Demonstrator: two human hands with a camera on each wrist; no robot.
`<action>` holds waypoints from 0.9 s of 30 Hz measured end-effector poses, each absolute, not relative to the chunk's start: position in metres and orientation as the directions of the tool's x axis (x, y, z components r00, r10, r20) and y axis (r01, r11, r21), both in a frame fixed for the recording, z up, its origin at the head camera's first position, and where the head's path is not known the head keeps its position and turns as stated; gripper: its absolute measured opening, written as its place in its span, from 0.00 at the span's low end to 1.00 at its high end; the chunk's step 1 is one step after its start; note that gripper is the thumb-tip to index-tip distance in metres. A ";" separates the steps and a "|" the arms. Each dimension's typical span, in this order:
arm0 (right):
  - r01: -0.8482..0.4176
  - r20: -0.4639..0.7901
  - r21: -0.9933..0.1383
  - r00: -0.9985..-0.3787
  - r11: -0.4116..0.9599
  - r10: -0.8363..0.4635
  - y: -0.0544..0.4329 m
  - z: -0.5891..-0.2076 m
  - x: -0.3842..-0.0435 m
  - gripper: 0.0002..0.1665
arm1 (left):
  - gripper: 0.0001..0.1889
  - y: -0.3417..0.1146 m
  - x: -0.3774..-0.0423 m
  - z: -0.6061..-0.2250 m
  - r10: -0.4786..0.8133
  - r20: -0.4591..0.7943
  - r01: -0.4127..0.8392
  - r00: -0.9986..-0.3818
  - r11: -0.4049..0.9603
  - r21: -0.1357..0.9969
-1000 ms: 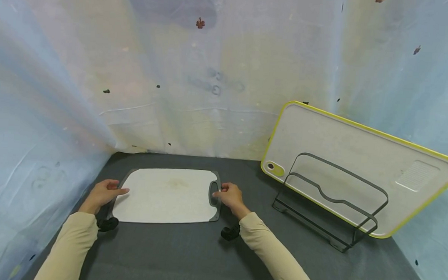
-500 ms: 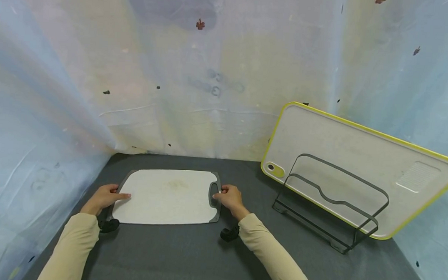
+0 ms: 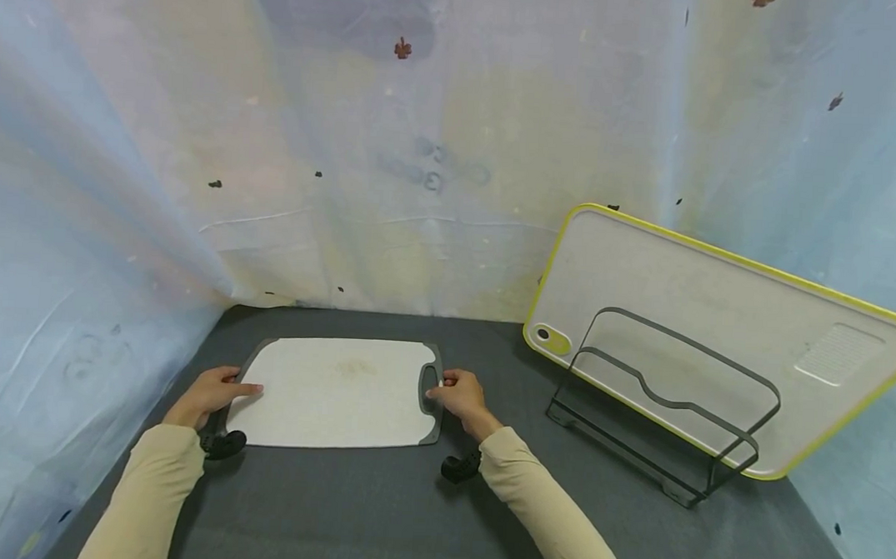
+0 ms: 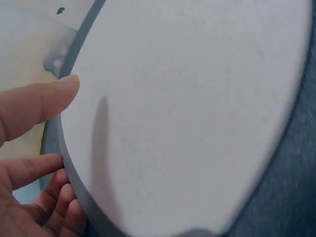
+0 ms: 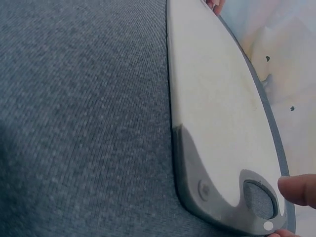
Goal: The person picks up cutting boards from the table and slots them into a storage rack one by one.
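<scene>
A white cutting board [image 3: 330, 391] with a grey rim and a grey handle hole lies on the dark tabletop, left of centre. At its left end, my left hand [image 3: 212, 393] touches the rim with its fingers. The straight thumb [image 4: 57, 94] stands over the white face, its shadow falling apart from it. My right hand [image 3: 464, 397] is at the handle end, thumb over the handle hole and fingers at the outer edge. In the right wrist view only part of the right thumb [image 5: 298, 191] and a fingertip show.
On the right, a dark wire rack [image 3: 664, 397] stands on the dark cloth-covered table [image 3: 347, 517]. A larger yellow-rimmed cutting board [image 3: 688, 282] leans in it, tilted. A patterned pale curtain [image 3: 454, 146] hangs behind and at both sides.
My left hand has shifted slightly down and to the right along the board's left end. The board and my right hand have stayed nearly still.
</scene>
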State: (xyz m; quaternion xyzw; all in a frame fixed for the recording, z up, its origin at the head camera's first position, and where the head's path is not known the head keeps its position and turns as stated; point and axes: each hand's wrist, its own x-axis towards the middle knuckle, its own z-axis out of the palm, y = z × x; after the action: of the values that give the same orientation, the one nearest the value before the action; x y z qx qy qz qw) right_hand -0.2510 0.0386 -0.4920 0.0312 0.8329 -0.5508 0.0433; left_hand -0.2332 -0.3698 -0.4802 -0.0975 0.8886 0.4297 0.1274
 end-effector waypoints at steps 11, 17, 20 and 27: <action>0.178 -0.186 -0.941 -0.983 0.287 -0.001 0.042 -0.496 -0.251 0.31 | 0.51 -0.373 -0.237 -0.492 -0.096 -0.363 -0.365 -0.927 0.456 0.811; 0.177 -0.178 -0.960 -0.984 0.218 0.019 0.043 -0.497 -0.251 0.27 | 0.50 -0.380 -0.238 -0.497 -0.114 -0.365 -0.381 -0.924 0.362 0.851; 0.157 -0.155 -0.970 -0.988 0.187 0.023 0.043 -0.499 -0.253 0.26 | 0.46 -0.379 -0.236 -0.495 -0.125 -0.350 -0.372 -0.928 0.327 0.869; 0.136 -0.132 -0.980 -0.991 0.148 0.037 0.043 -0.500 -0.256 0.26 | 0.39 -0.372 -0.230 -0.488 -0.152 -0.320 -0.352 -0.935 0.302 0.886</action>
State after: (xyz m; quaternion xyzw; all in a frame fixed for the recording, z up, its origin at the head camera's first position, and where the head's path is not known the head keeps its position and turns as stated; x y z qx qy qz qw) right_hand -0.2556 0.0427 -0.4999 0.0570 0.7568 -0.6500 0.0382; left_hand -0.2304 -0.3718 -0.4875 -0.1572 0.8022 0.5693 0.0876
